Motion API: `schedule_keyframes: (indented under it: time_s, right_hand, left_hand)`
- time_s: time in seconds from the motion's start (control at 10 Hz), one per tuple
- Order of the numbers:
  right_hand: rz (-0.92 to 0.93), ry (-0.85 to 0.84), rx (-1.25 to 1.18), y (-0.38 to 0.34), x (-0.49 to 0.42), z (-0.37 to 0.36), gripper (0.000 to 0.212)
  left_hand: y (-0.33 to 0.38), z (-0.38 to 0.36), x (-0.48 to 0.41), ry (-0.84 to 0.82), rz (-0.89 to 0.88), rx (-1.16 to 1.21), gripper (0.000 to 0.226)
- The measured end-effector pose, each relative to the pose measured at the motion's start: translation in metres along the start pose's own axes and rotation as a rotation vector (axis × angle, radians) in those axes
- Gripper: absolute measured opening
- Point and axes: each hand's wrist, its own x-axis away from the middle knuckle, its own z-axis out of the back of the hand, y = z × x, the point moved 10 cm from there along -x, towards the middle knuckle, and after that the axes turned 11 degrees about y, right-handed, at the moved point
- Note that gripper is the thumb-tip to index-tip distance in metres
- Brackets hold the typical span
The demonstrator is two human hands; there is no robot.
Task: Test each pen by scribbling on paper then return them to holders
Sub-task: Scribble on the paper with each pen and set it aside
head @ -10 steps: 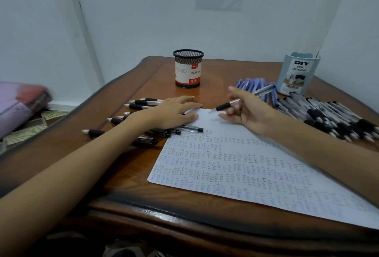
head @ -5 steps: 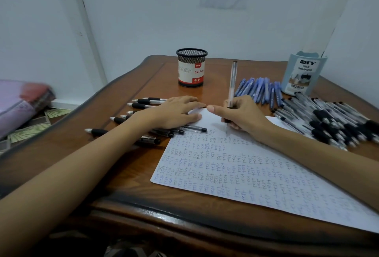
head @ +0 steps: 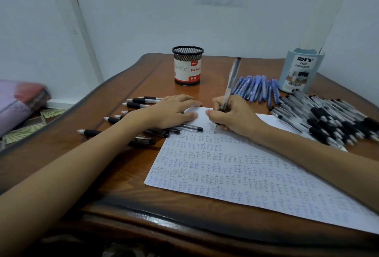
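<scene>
Two holders: one black mesh cup (head: 187, 66), one pale blue organizer (head: 301, 71). One sheet of paper (head: 246, 174). One clear pen (head: 229, 84) stands apart from the piles. Left side, black-grip pens (head: 139, 105): at least seven tips show, some hidden. Blue pens (head: 256, 89), roughly ten. The right-side heap (head: 328, 117) is too tangled to count.

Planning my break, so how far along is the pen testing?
Done: scribbles fill most of the paper. In hand: the right hand grips a pen, tip on the paper, while the left hand presses its corner. Left: no pens stick out of the mesh holder or organizer; blue pens and black pens lie on the table.
</scene>
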Motion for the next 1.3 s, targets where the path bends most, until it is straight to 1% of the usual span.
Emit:
schedule_keyframes:
  time_s: [0.1,0.2,0.3,0.9,1.0,1.2,1.3]
  right_hand:
    - [-0.036,-0.007,-0.055,0.0032,-0.0005,0.0003,0.040]
    - [-0.019,-0.017,-0.048,0.0011,0.0009,-0.0008,0.040]
    - [-0.003,0.025,-0.035,0.0010,-0.0008,0.0034,0.039]
    - [0.025,0.029,0.023,0.0004,-0.0033,0.0044,0.040]
    - [0.028,0.041,-0.001,-0.0001,-0.0029,0.0062,0.040]
    - [0.054,0.079,0.079,-0.0015,-0.0035,0.0086,0.041]
    - [0.021,0.066,0.046,-0.0001,-0.0023,0.0086,0.040]
  left_hand:
    - [-0.0016,-0.0010,-0.0010,-0.002,0.002,-0.006,0.047]
    - [-0.0013,-0.0012,-0.0010,-0.002,0.000,-0.009,0.047]
    - [0.0004,0.0008,-0.0001,0.004,-0.007,-0.001,0.047]
    - [-0.0003,0.0001,-0.0001,-0.006,-0.003,-0.004,0.047]
    - [0.0007,0.0001,0.0001,-0.006,-0.004,-0.003,0.047]
    - [0.0013,0.0010,0.0004,-0.009,-0.006,-0.010,0.047]
    - [0.0011,0.0010,0.0006,-0.010,-0.001,-0.008,0.047]
